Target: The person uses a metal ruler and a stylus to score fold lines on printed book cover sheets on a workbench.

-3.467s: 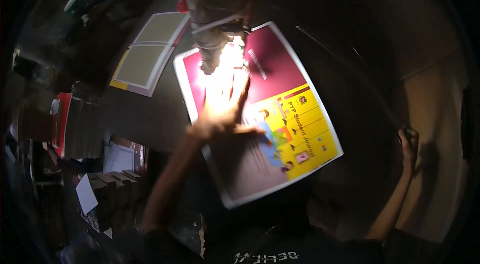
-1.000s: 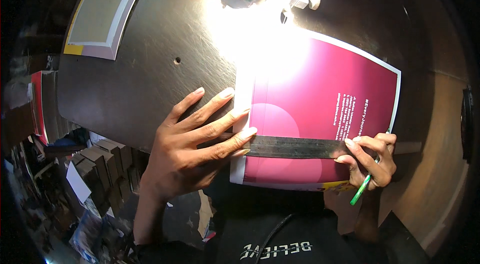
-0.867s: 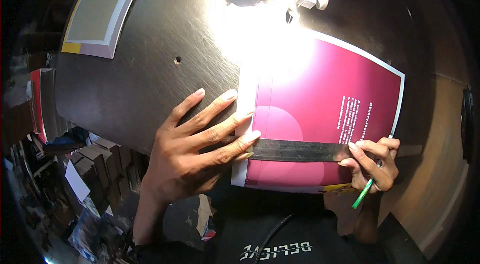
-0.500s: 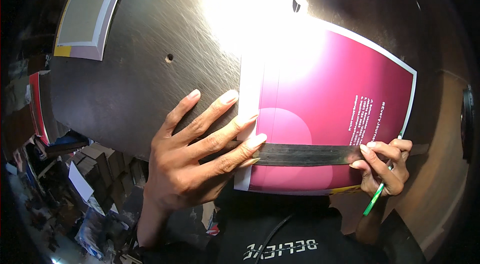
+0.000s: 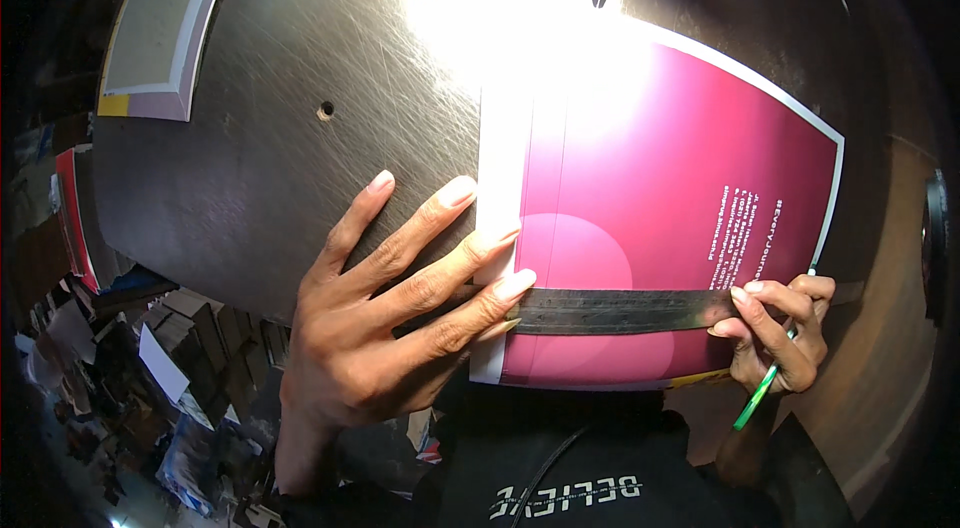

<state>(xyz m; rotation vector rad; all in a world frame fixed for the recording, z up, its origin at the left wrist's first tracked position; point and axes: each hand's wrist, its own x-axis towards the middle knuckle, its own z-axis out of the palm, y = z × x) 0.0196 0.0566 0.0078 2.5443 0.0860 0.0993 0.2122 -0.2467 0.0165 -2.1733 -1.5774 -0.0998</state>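
Between left hand (image 5: 375,328), right hand (image 5: 788,333) with one stick (image 5: 757,397): one ruler (image 5: 620,312) on sheet (image 5: 680,158).

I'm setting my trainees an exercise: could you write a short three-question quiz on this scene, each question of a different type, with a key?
1. True or false: the dark ruler lies across the magenta sheet.

2. Which hand holds the slim green stick?
A. left
B. right
C. neither

3. Fill the gap: in the picture, the sheet with the greyish panel lies to the ____ of the magenta sheet.

Key:
1. True.
2. B, the right hand.
3. left
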